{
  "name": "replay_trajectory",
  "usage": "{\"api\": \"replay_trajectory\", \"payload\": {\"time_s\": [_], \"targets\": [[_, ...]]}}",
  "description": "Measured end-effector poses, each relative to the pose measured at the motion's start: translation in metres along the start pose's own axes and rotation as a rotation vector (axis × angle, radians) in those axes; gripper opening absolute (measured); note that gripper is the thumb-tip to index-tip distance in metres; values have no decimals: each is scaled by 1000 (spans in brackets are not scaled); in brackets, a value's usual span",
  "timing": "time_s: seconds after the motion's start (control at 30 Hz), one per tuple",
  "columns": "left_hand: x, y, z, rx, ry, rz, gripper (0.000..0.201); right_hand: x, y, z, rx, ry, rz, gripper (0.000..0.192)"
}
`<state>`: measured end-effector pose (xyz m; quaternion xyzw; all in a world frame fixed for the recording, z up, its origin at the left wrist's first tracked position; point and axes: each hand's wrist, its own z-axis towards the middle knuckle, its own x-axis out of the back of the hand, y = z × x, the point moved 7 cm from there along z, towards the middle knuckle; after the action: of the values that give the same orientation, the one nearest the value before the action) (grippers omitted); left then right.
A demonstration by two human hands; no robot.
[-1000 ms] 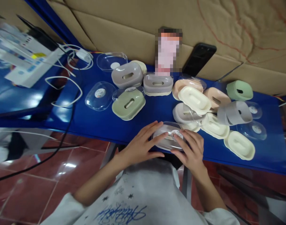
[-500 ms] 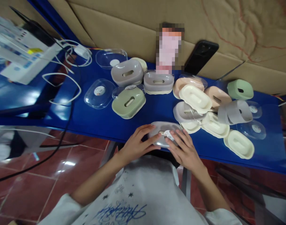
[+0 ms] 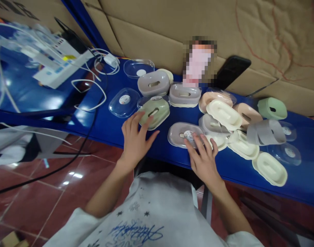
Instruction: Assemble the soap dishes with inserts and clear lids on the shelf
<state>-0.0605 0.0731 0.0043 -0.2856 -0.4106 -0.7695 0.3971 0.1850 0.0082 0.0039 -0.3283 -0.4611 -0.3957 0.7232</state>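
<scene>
My left hand [image 3: 136, 137] is spread, its fingertips at the near-left edge of a green slotted box [image 3: 159, 111]; whether they touch it I cannot tell. Fingers apart, my right hand [image 3: 203, 156] rests its fingertips at the right end of a grey slotted box [image 3: 174, 133], which has a clear lid with a round sticker [image 3: 189, 135]. Behind these stand two more grey boxes, one at the left [image 3: 150, 84] and one in the middle [image 3: 185, 95]. A clear lid [image 3: 124, 103] with a sticker lies left of the green box.
Cream trays [image 3: 270, 168], peach boxes [image 3: 248, 115], a grey shell [image 3: 266, 132] and a green shell [image 3: 272, 108] crowd the right of the blue table [image 3: 157, 151]. A black phone [image 3: 232, 72] leans on the cardboard behind. At the left lie a power strip [image 3: 61, 70] and white cables [image 3: 105, 92].
My left hand has left the lidded grey box and moved left to the green box. The right hand stays at the grey box, which now sits farther from the table edge. The view has shifted.
</scene>
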Motion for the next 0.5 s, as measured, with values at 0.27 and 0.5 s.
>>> {"api": "replay_trajectory", "payload": {"time_s": [0.27,0.5], "targets": [[15,-30,25,138,45,-160,19,-20,-66,13,248,-80,134,50],[9,-24,24,60,51,-107,18,-22,-68,17,223,-53,157,37]]}}
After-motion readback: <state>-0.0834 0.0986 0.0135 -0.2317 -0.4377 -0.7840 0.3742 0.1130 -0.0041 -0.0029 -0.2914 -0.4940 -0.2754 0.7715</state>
